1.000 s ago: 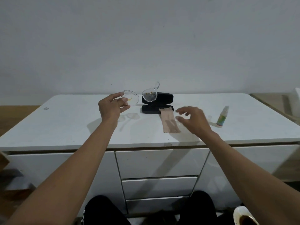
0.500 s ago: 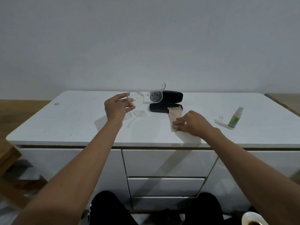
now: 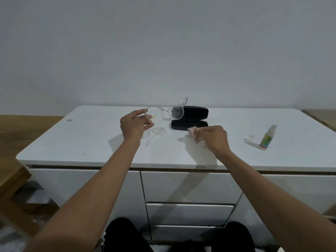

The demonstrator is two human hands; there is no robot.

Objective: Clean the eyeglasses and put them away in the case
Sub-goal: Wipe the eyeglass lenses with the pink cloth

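My left hand (image 3: 135,125) holds clear-framed eyeglasses (image 3: 165,113) by their left end, lifted above the white cabinet top (image 3: 91,142). Yellowish specks show on both lenses. An open black glasses case (image 3: 192,118) lies behind them, near the wall. My right hand (image 3: 213,138) is closed on a crumpled pink cleaning cloth (image 3: 193,132), raised just off the surface in front of the case. Most of the cloth is hidden inside the fist.
A small spray bottle (image 3: 267,138) stands at the right of the cabinet top with its clear cap (image 3: 251,137) beside it. Drawers (image 3: 189,186) run below the top's front edge. Wooden furniture sits at the far left and right.
My right hand reached to the flat cloth, closed on it and lifted it bunched up. The left hand kept holding the eyeglasses in about the same place.
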